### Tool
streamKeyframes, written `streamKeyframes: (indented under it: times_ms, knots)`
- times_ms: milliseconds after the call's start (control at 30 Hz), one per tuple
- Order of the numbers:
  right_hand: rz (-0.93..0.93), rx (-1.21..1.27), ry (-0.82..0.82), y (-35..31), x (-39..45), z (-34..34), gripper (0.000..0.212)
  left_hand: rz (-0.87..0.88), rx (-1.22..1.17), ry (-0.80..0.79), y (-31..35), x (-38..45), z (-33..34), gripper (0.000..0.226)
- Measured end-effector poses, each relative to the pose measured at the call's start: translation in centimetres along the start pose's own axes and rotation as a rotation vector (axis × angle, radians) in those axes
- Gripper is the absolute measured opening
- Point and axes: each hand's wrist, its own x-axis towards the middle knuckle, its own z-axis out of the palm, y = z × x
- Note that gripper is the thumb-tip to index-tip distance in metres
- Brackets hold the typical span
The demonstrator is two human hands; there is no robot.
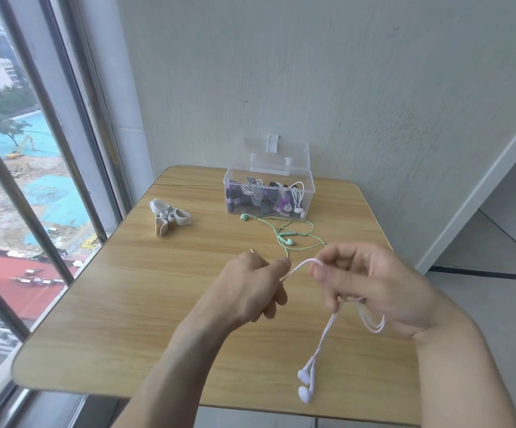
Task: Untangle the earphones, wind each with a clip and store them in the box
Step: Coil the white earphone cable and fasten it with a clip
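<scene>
above the near half of the wooden bench (133, 304), both hands work 1 pale lilac earphone cable (300, 266). the left hand (255, 291) is curled, its thumb and forefinger pinching the cable, and what looks like the cable's plug tip (252, 250) pokes out past its knuckles. from that pinch the cable arches over to the right hand (374, 288), whose fingers are bent around it, with several loops gathered and hanging below the palm. 2 strands drop from the right hand's fingers and end in 2 white earbuds (306, 384) that dangle in the air near the bench's front edge.

just beyond the hands, a mint green earphone set (284, 239) lies loose on the bench, its thin cable sprawling in open curves, 1 bud near the box and the other further forward. behind it, at the far side of the bench near the wall, stands a clear plastic box (309, 188) with its lid (270, 156) tipped up; inside are wound earphones in white, purple and dark grey. to the left of the box, well apart from it, sits a small heap of cream and white clips (170, 219). a window (34, 180) runs along the left side of the bench.
</scene>
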Motion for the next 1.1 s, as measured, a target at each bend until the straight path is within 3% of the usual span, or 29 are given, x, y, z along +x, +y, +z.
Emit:
streamKeyframes:
  times_ms: [100, 200, 367, 500, 700, 867, 967, 1100]
  knots:
    - [0.046, 0.022, 0.245, 0.6, 0.3, -0.7, 0.019, -0.011, -0.169, -0.19, 0.5, -0.5, -0.7, 0.058]
    - [0.135, -0.085, 0.237, 1.1, 0.5, -0.8, 0.029, 0.053, -0.452, -0.248, 0.8, -0.7, -1.3, 0.053]
    - [0.24, -0.234, 0.083, 1.3, 0.5, -0.4, 0.045, 0.073, -1.019, -0.127, 0.5, -0.4, -2.2, 0.043]
    - [0.233, -0.214, 0.087, 1.3, 0.8, -0.1, 0.038, 0.151, -1.189, 0.012, 0.4, -0.2, -2.8, 0.036]
    - [0.255, -0.257, -0.039, 1.9, 1.3, 0.8, 0.018, 0.189, -0.955, 0.159, -0.1, 0.2, -2.1, 0.02]
    - [0.257, -0.277, -0.197, 2.0, 1.5, 1.5, 0.009, 0.078, -0.5, 0.181, -0.3, 0.5, -0.8, 0.025]
    - [0.185, -0.201, -0.191, 1.9, 1.5, 1.3, 0.012, 0.03, -0.288, 0.094, -0.2, 0.3, -0.4, 0.029]
    - [0.129, -0.04, 0.002, 1.7, 1.5, 0.7, 0.027, 0.003, -0.158, -0.146, -0.5, 0.2, -0.7, 0.043]
